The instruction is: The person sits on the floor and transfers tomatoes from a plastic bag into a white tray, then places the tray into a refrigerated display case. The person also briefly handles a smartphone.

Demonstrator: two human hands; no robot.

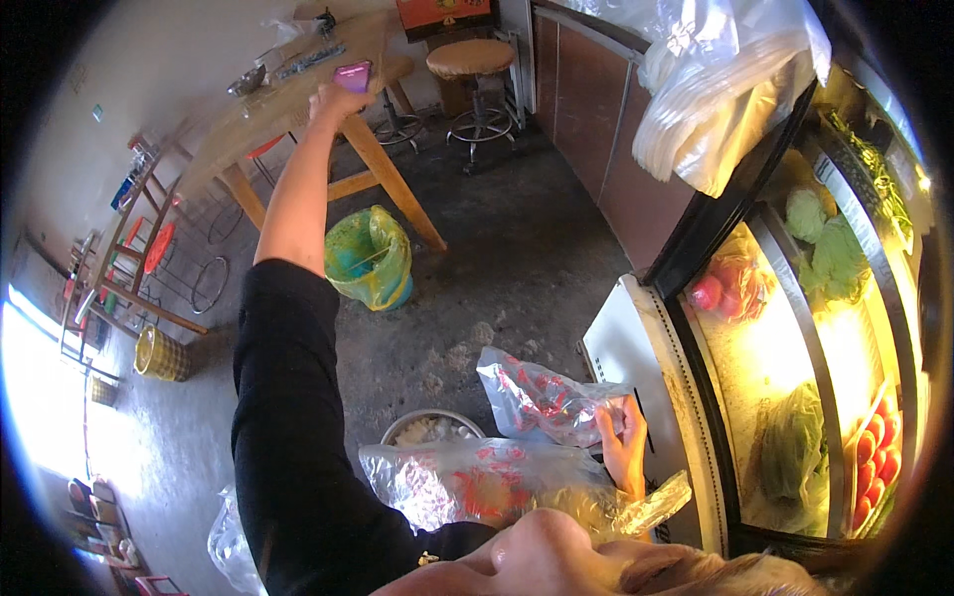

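My left arm, in a black sleeve, stretches up toward the wooden table. At the end of it my left hand (339,100) is closed around a phone (352,75) with a lit purple-pink screen, by the table's corner. Low on the right, my right hand (624,443) grips a clear plastic bag (547,399) with red print. Another clear plastic bag (477,479), also printed red, lies close below it, near my body. Whether the two bags are joined, I cannot tell. Beyond them a round metal basin (433,415) with whitish contents is partly covered.
To the right stands a lit display fridge (708,417) with tomatoes (874,462) and green vegetables (827,260). White plastic bags (730,94) hang above it. A bin with a yellow liner (369,256) stands beside the wooden table (227,139). A round stool (470,60) is farther back.
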